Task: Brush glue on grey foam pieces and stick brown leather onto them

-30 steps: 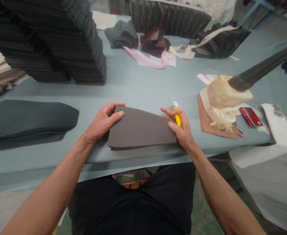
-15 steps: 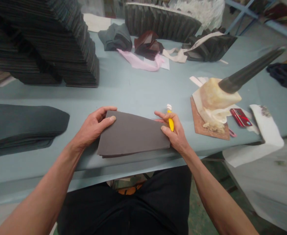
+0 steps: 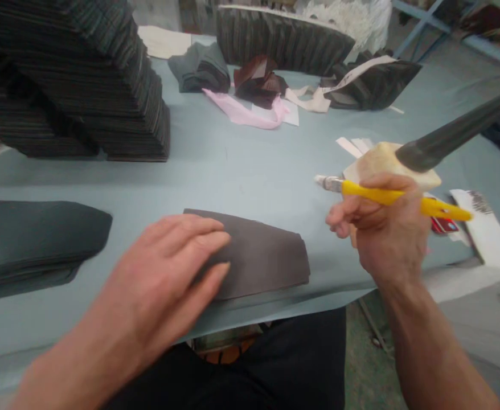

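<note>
A small stack of dark grey-brown pieces [image 3: 262, 256] lies near the table's front edge. Over its left end is my left hand [image 3: 168, 273], palm down, fingers stretched out and fairly close together, seemingly resting on the top piece. My right hand [image 3: 386, 228] is raised to the right of the stack, its fingers wrapped round a brush with a yellow handle [image 3: 446, 209]. The white-tipped bristles point left. Behind that hand stands a pale yellowish block-shaped container [image 3: 386, 156] with a thick dark handle [image 3: 455, 134] slanting up to the right, partly covered by the hand and brush.
Tall dark stacks [image 3: 126, 91] stand at the back left, with dark green pieces [image 3: 40, 233] in front. Along the back lie a pink strip [image 3: 241, 111], dark red scraps [image 3: 258, 80] and bundled dark pieces [image 3: 279, 40]. A red object [image 3: 444, 225] sits at the right.
Both hands have let go of the stack's ends. The left hand has moved over the top; the right has lifted away to the right, with the brush now level across its fingers.
</note>
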`<state>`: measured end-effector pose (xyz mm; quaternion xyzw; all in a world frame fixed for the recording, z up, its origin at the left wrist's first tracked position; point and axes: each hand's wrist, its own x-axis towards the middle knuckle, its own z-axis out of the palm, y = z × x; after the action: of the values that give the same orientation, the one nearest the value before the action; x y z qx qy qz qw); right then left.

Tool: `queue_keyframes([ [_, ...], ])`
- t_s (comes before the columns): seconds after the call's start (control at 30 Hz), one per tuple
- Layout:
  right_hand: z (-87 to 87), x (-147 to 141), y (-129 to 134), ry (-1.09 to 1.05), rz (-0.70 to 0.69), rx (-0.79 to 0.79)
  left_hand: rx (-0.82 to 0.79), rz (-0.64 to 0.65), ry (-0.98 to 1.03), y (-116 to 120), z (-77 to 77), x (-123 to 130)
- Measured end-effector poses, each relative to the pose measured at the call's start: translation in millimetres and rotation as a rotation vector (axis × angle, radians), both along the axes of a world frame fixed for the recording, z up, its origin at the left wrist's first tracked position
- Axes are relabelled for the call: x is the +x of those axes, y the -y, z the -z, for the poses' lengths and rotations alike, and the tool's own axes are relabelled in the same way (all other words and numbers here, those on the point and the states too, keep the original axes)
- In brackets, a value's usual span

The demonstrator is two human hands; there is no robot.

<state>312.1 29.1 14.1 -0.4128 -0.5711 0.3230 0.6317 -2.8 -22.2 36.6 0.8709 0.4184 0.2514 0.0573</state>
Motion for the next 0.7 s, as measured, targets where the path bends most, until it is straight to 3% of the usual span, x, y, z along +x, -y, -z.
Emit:
queue_keyframes([
  [0.1,-23.5,-15,-15,-0.028,-0.144,-0.082,0.039,0.053,-0.139,4,3.5,28],
  [0.23,-37.3,-45,-31,0.019,-0.234,-0.146,0.030,-0.039,-0.224,7,18.4,41],
  [0.43,-27.6,-88,-56,0.079,-0.279,-0.127,0.022,-0.050,-0.246,17,32.3,41],
  [0.7,-21.6,-116,-71,0.189,-0.408,-0.167,0.038,-0.113,-0.166,24,44.8,43],
])
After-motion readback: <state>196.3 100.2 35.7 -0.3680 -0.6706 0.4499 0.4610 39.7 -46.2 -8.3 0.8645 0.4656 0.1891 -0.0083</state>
